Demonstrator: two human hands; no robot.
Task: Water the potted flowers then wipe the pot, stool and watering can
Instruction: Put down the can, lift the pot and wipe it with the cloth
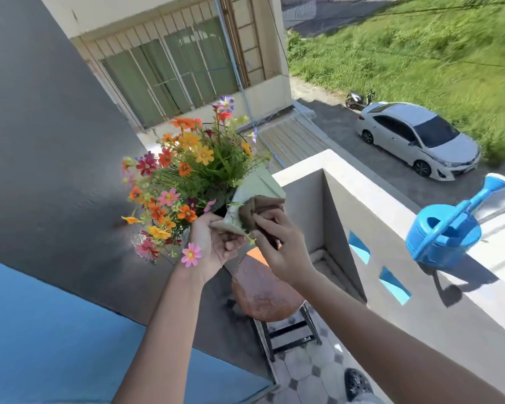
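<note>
The left hand (213,243) is gripping the tilted white flower pot (255,191) by its rim, lifted above the stool (263,290), while the right hand (280,243) is pressing a folded brown cloth (260,211) against the pot's side, directly ahead of its fingers

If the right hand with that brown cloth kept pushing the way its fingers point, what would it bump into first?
The right hand already presses the brown cloth onto the pale pot, so it would likely meet the pot wall first, with the flowers behind.

No legible txt, labels, brands or nos. anywhere, car plate too small & blurred to read
</note>
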